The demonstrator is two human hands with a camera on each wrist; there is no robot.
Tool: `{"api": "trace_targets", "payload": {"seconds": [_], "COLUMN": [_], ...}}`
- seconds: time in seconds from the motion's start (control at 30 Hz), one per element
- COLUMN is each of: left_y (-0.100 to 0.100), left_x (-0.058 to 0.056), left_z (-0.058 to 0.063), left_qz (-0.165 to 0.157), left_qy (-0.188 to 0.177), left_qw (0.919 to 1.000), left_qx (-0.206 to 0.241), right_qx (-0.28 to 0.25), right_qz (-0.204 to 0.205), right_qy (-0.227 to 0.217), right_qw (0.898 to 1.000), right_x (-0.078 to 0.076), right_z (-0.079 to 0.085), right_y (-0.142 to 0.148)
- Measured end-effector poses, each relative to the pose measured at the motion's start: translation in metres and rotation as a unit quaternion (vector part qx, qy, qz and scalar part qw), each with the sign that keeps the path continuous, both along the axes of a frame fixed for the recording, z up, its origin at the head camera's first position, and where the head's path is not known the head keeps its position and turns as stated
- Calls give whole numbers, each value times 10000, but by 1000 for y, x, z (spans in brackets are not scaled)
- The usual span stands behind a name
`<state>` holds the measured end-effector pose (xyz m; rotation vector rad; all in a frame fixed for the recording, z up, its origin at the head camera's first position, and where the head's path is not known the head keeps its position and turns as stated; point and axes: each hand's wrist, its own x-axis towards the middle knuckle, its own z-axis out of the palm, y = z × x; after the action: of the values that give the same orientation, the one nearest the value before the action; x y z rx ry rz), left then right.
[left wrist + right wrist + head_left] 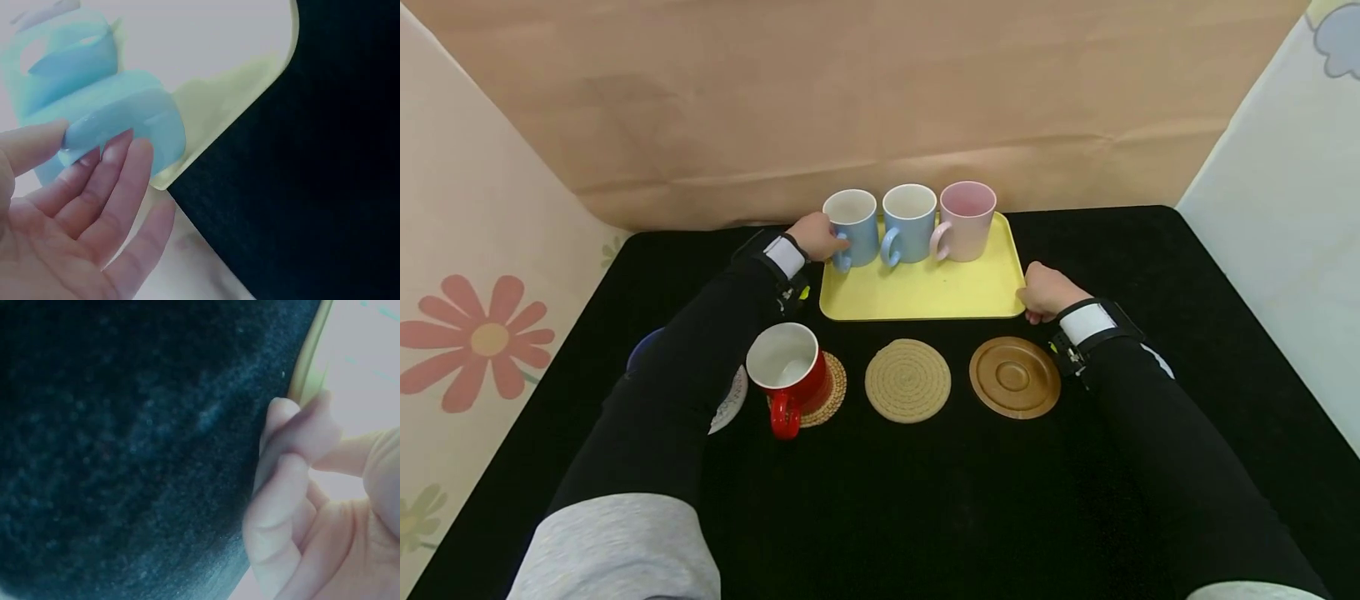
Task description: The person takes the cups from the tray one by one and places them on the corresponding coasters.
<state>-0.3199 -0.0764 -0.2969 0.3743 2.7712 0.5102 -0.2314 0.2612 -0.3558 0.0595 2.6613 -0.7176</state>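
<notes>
The left hand [817, 237] pinches the leftmost blue mug [862, 236], upright at that hand's three o'clock, at the tray's [925, 293] ten o'clock corner. The right hand [1051, 293], farther from the mug, grips the tray near four o'clock; its long axis runs nine to three.

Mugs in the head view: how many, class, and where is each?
4: left blue mug, middle blue mug and pink mug on the yellow tray; red mug on a woven coaster. The left arm may hide more.
</notes>
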Motion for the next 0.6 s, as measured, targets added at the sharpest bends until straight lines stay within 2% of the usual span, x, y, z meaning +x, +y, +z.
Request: {"api": "trace_targets", "payload": {"seconds": [0.1,0.17,0.27,0.37,0.5,0.53,0.6], "left_y": [-4,-7,-8,-8,-4,-3,-2], "left_x": [-3,-1,4,5,4,3,3], "left_z": [-3,-3,-1,0,2,2,2], "left_qz": [234,372,636,942,1321,1396,1485], "left_qy": [-511,-831,-1369,-1820,-2291,-2373,-2478], "left_qw": [9981,9946,9826,9602,9178,9084,8958], "left_qx": [260,490,1086,1898,2963,3146,3378], "right_qx": [-6,-4,-2,11,53,59,85], "right_qz": [-43,-48,-65,-66,-90,-98,-108], "right_qy": [-72,-97,-117,-122,-153,-160,-173], "right_qw": [10000,9999,9999,9999,9998,9998,9998], "right_x": [0,0,1,3,6,6,7], "right_z": [-1,-2,-1,1,4,6,7], "right_y": [2,2,2,2,2,2,2]}}
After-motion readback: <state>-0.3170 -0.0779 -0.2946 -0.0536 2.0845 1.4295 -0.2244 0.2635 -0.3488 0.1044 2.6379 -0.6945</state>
